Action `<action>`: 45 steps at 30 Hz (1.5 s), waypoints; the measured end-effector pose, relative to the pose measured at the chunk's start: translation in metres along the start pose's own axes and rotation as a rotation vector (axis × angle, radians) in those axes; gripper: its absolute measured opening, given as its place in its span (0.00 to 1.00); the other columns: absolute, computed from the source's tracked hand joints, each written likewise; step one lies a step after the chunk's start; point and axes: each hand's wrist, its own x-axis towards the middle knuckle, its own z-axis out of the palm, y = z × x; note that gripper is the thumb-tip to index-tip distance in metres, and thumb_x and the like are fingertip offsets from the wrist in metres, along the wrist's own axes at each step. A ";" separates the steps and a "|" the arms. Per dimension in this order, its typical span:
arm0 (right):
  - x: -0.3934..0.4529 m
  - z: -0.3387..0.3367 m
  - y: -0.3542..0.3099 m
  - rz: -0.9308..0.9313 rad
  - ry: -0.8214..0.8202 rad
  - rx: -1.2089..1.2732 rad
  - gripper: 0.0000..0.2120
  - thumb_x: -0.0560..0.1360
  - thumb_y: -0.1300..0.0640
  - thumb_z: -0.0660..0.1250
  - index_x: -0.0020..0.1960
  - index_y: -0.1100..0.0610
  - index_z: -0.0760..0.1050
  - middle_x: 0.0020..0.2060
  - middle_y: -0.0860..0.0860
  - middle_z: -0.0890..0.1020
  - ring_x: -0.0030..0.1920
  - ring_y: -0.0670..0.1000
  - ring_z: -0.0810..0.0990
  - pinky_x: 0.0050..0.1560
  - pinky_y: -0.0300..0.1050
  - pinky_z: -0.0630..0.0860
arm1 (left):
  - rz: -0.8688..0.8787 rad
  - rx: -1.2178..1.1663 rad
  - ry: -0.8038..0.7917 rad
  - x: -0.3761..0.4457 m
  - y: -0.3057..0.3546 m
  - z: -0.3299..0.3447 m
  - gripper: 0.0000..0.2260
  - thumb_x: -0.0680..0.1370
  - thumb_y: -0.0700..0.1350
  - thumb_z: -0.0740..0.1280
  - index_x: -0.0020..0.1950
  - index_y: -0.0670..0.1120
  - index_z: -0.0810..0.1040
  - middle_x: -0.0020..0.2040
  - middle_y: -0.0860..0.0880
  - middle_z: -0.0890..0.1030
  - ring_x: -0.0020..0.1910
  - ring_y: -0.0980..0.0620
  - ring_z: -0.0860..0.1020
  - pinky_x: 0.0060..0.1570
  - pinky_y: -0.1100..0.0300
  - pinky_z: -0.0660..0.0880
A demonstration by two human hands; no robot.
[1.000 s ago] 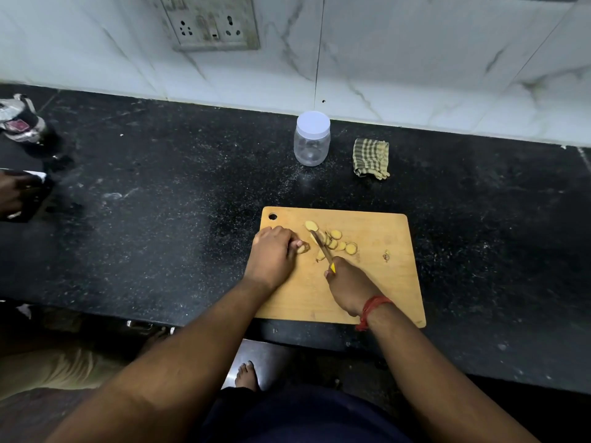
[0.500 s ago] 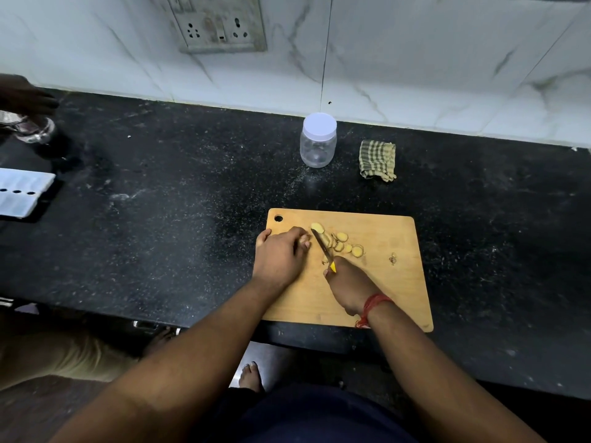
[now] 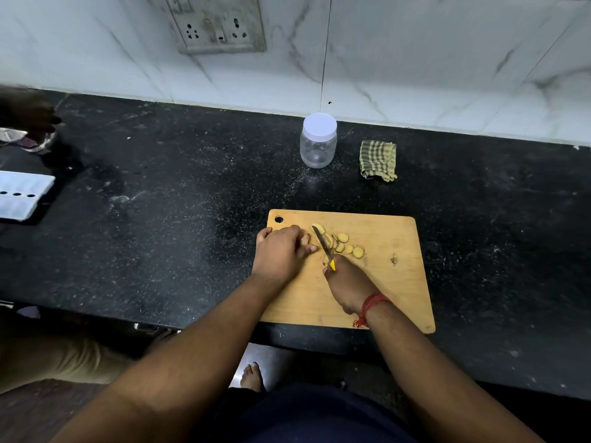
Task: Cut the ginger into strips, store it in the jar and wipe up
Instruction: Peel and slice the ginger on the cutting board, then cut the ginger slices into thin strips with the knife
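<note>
The left hand (image 3: 281, 254) has edged back from the knife (image 3: 323, 246) since a moment ago, its curled fingers covering whatever ginger they hold, so the grip cannot be told. The right hand (image 3: 347, 282) grips the yellow-handled knife, blade angled over pale round ginger slices (image 3: 343, 244) near the far edge of the wooden cutting board (image 3: 393, 292). Beyond it, near the black stone countertop's (image 3: 160, 219) back edge, a clear plastic jar (image 3: 318, 142) stands empty, white lid on, beside a crumpled checked cloth (image 3: 378, 159).
</note>
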 end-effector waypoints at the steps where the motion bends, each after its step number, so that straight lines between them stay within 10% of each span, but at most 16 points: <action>1: 0.000 -0.001 0.000 0.000 -0.003 0.004 0.14 0.84 0.53 0.55 0.68 0.55 0.68 0.40 0.49 0.73 0.32 0.47 0.68 0.29 0.40 0.62 | 0.014 0.013 0.002 0.000 -0.001 0.000 0.12 0.79 0.60 0.67 0.51 0.52 0.77 0.46 0.56 0.80 0.52 0.52 0.78 0.71 0.49 0.58; 8: -0.003 -0.002 0.000 0.000 -0.012 0.008 0.12 0.85 0.53 0.55 0.66 0.56 0.68 0.36 0.48 0.70 0.31 0.47 0.68 0.27 0.41 0.62 | -0.063 -0.020 0.072 0.001 -0.001 -0.005 0.11 0.82 0.51 0.62 0.62 0.51 0.77 0.54 0.53 0.83 0.55 0.52 0.79 0.73 0.45 0.61; 18: 0.001 -0.002 0.003 -0.002 0.005 0.030 0.12 0.84 0.53 0.55 0.65 0.55 0.69 0.36 0.47 0.70 0.31 0.46 0.67 0.29 0.40 0.61 | -0.145 0.030 0.020 0.009 -0.002 -0.009 0.11 0.81 0.58 0.61 0.51 0.52 0.76 0.41 0.57 0.79 0.44 0.53 0.76 0.72 0.44 0.60; 25: 0.004 0.000 0.004 -0.010 0.009 0.047 0.14 0.84 0.53 0.55 0.68 0.55 0.68 0.36 0.46 0.69 0.31 0.46 0.66 0.29 0.40 0.61 | -0.019 0.061 -0.036 0.005 -0.008 -0.009 0.18 0.80 0.55 0.64 0.69 0.54 0.74 0.60 0.52 0.78 0.63 0.49 0.74 0.76 0.40 0.54; 45: 0.013 -0.028 0.023 0.089 0.253 0.283 0.07 0.83 0.52 0.55 0.57 0.53 0.69 0.42 0.54 0.77 0.35 0.53 0.75 0.26 0.40 0.67 | 0.424 0.181 -0.011 0.004 0.031 0.007 0.19 0.77 0.53 0.66 0.65 0.47 0.75 0.58 0.48 0.74 0.60 0.45 0.72 0.75 0.37 0.56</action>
